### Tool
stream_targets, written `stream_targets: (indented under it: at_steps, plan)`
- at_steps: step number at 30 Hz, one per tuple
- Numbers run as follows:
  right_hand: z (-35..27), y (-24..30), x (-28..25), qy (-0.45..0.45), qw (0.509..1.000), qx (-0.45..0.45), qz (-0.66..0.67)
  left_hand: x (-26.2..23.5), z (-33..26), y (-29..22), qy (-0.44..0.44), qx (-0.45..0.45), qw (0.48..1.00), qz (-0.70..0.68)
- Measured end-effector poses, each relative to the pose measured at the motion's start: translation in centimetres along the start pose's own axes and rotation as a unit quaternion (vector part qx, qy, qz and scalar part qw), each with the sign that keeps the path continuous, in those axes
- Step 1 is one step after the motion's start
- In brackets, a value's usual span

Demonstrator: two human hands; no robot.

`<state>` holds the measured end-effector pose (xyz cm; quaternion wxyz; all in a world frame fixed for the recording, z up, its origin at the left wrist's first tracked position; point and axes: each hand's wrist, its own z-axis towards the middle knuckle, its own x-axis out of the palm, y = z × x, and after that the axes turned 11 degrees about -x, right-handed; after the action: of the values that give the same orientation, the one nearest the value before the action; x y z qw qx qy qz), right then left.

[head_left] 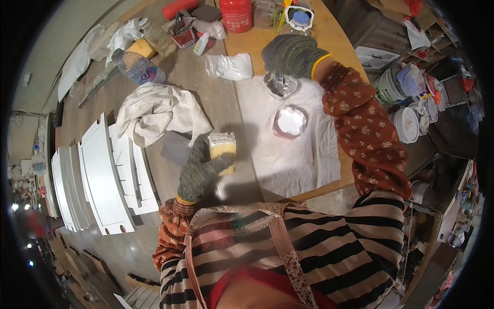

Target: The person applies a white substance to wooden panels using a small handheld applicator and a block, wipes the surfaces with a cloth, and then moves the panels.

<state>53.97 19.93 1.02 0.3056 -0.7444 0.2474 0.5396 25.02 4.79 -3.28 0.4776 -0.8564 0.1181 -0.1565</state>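
Pink-rimmed cup [280, 136] holds white matter [291, 121]. Left hand [198, 172] clamped on yellow block [221, 150]; right hand [292, 54], grip unclear, near silvery bowl [273, 92]. Rag [158, 110] crumpled beyond left hand.

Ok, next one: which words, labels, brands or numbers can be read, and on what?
Lettering is located, not copied out.
Red tub: pale print, mostly too small to read.
Clear bottle: large purplish lettering, partly legible.
White bottle: label too small to read.
Apron: faint, blurred lettering.
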Motion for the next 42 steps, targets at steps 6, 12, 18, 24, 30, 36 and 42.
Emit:
stream_targets:
  at_steps: [6,12,18,24,30,36,42]
  plan:
    - [-3.6,1.4,-3.1,-0.152,0.988,-0.010,0.016,1.1,1.1,1.1,0.024,0.033,0.998,0.044]
    - [-10.3,2.1,-0.6,-0.310,0.922,-0.161,0.168,2.2,1.8,2.2,0.033,0.071,0.989,0.128]
    - [-10.4,9.1,3.6,-0.174,0.965,0.031,0.196,4.1,2.3,2.8,0.041,0.079,0.983,0.160]
    - [-10.5,7.9,4.6,-0.306,0.927,-0.047,0.212,3.8,1.6,2.9,0.008,0.059,0.968,0.245]
    - [-10.3,9.4,5.4,-0.167,0.963,-0.010,0.211,4.7,1.9,2.0,-0.009,0.048,0.965,0.259]
    - [-13.5,8.7,5.5,-0.297,0.948,0.011,0.116,4.6,3.7,3.0,-0.022,0.108,0.951,0.288]
    - [-15.8,12.4,4.9,-0.386,0.647,0.286,0.592,7.6,2.6,0.3,-0.075,0.080,0.935,0.339]
